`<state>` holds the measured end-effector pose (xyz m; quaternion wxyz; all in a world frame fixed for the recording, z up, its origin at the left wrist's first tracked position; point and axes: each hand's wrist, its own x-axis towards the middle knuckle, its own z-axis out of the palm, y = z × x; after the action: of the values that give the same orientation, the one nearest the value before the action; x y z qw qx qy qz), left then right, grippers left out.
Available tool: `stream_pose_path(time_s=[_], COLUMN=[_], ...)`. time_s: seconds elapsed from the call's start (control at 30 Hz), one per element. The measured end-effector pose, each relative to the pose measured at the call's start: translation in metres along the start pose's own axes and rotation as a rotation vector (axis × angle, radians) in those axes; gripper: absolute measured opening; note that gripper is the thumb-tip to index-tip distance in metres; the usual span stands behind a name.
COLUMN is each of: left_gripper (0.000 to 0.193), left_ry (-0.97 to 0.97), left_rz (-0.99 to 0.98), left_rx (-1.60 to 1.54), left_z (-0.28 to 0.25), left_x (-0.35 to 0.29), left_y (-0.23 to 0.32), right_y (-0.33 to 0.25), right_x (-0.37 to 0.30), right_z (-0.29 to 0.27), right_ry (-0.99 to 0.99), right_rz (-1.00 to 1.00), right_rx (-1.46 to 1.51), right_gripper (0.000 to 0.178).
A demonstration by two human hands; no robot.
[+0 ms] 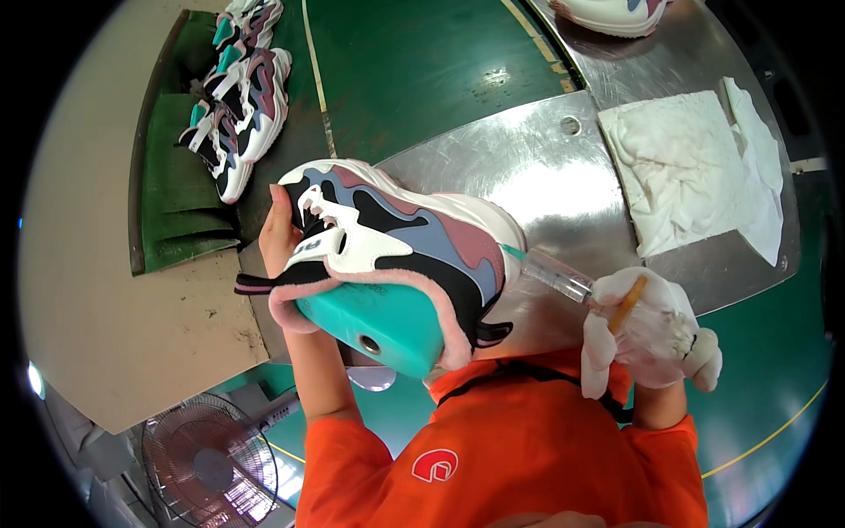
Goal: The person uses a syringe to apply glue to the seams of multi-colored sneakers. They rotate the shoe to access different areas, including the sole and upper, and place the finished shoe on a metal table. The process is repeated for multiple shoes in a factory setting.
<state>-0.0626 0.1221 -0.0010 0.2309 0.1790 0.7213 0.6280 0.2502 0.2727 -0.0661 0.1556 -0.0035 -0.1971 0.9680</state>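
My bare left hand [278, 233] grips a sneaker [453, 255] by its toe end, with the fingers mostly hidden behind it. The sneaker is black, white, mauve and blue-grey with pink lining, tilted above the metal plate. A teal shoe last [387, 330] with a round metal-rimmed hole fills its opening. In a white glove, my right hand [656, 330] is closed around a clear syringe [556, 275] with an orange plunger. The syringe's teal tip [513, 253] meets the heel side of the sneaker, near where the upper joins the white sole; exact contact is hard to see.
Several similar sneakers [251, 110] lie at the far left beside a green-lined flap [180, 176]. A folded white cloth [673, 167] rests on the metal plate [475, 145]. Beyond is a green belt [414, 66]. Another shoe [612, 16] sits far right; a fan [209, 462] stands lower left.
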Motion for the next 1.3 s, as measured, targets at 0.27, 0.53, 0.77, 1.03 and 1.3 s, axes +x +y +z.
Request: stream_pose_path(time_s=[0.27, 0.53, 0.77, 1.03, 1.3], left_gripper=[0.042, 0.025, 0.031, 0.044, 0.058], left_ry=[-0.352, -0.085, 0.062, 0.148, 0.059], left_rz=[0.301, 0.205, -0.021, -0.363, -0.415], left_rx=[0.040, 0.275, 0.266, 0.135, 0.062], left_z=[-0.056, -0.138, -0.098, -0.062, -0.062], left_x=[0.031, 0.033, -0.049, -0.148, -0.172], left_y=[-0.042, -0.077, -0.046, -0.031, -0.035], right_y=[-0.001, 0.004, 0.026, 0.056, 0.072], right_x=[-0.003, -0.003, 0.000, 0.001, 0.001], right_z=[-0.003, 0.004, -0.006, -0.019, -0.025], right_ry=[0.096, 0.217, 0.066, -0.171, -0.355], right_rz=[0.017, 0.067, -0.074, -0.224, -0.320], right_rx=[0.078, 0.053, 0.067, 0.172, 0.259], right_gripper=[0.086, 0.037, 0.057, 0.110, 0.108])
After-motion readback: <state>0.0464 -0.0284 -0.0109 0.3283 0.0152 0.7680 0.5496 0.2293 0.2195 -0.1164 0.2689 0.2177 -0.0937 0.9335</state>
